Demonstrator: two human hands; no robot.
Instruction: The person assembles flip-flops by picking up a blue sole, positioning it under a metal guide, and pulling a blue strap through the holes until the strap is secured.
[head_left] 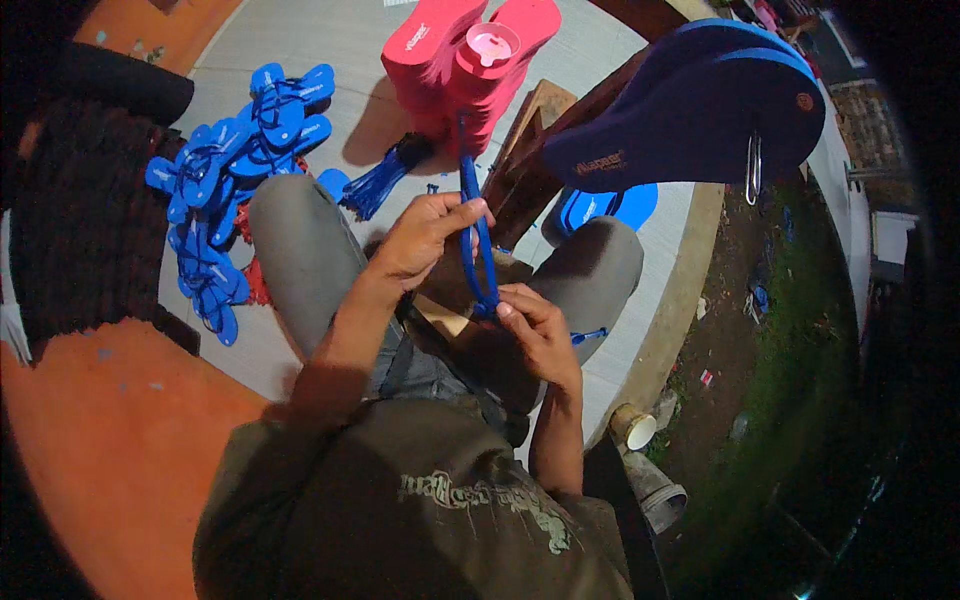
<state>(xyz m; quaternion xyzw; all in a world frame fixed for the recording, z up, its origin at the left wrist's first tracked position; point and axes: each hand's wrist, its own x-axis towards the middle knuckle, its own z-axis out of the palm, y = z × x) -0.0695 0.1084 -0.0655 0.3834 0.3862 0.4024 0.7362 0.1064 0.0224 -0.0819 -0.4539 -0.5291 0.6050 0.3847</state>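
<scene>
I see left hand (425, 240) and right hand (540, 332) pinching one slender, rubbery flip-flop strap (487, 265) near two pink foam-sole stacks (425, 65).

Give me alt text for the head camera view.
The wearer's left hand and right hand hold a blue strap between them. Beyond are stacked pink soles, with blue sandals at left and dark blue soles at right.

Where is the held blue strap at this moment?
In the head view, the blue strap is near the centre, held by the left hand and right hand, between the person's knees.
</scene>
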